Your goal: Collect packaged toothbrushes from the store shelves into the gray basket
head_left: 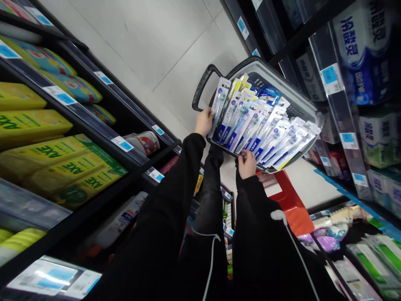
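Observation:
A grey shopping basket [300, 94] with a black rim holds a row of many upright-leaning toothbrush packs [250, 125], clear with white and blue cards. My left hand [204, 122] is closed at the left end of the row, its fingertips on the outermost pack beside the basket's black handle [202, 85]. Lower down, my right hand [247, 164] is at the near rim, fingers curled against the bottom ends of the packs; its fingertips are partly hidden. A blue packet [268, 95] lies behind the row inside the basket.
Shelves with yellow AXE bottles [65, 167] run along the left. Toothpaste boxes [360, 62] fill the right shelves. Below the basket is a red object [291, 202]. Grey tiled floor [150, 46] stretches ahead; a white cord [210, 267] hangs from my clothing.

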A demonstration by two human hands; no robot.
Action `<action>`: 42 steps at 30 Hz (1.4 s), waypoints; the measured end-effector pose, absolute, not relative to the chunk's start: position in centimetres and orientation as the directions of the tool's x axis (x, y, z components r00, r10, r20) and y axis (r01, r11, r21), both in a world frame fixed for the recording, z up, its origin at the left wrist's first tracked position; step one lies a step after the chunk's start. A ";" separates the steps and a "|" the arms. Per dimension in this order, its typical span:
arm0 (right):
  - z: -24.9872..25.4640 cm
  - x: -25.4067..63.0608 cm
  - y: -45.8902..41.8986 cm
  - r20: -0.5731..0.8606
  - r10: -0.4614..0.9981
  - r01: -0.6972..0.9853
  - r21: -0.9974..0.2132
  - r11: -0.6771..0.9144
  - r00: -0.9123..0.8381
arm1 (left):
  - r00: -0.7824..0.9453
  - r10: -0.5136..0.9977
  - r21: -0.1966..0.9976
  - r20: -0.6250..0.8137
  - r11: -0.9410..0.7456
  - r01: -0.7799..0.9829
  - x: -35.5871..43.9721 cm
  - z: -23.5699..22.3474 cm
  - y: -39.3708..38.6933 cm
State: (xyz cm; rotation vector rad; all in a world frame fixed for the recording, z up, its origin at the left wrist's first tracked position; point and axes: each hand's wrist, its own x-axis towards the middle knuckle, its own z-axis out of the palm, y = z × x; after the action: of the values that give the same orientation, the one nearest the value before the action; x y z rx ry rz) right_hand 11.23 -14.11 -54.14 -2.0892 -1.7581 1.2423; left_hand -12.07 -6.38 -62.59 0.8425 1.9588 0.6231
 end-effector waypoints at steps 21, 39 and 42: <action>-54.8 15.0 -10.1 -0.430 0.815 0.838 -0.201 -0.506 0.389 | -0.367 0.841 0.666 -0.398 0.540 0.515 -7.4 -61.4 -7.7; -50.4 17.1 -9.5 -0.588 0.793 0.917 -0.211 -0.340 0.159 | -0.261 0.740 0.601 -0.620 0.662 0.448 -9.1 -42.3 -20.4; -44.1 17.4 -10.6 -0.558 0.830 0.911 -0.334 -0.243 0.017 | -0.155 0.703 0.596 -0.694 0.682 0.424 -9.8 -36.6 -23.0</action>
State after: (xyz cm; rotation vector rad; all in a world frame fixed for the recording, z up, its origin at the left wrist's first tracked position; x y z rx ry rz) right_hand 17.35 -10.64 -44.11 -2.3212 -1.9997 1.1145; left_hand -9.82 -22.98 -36.58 0.8994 1.7864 0.3143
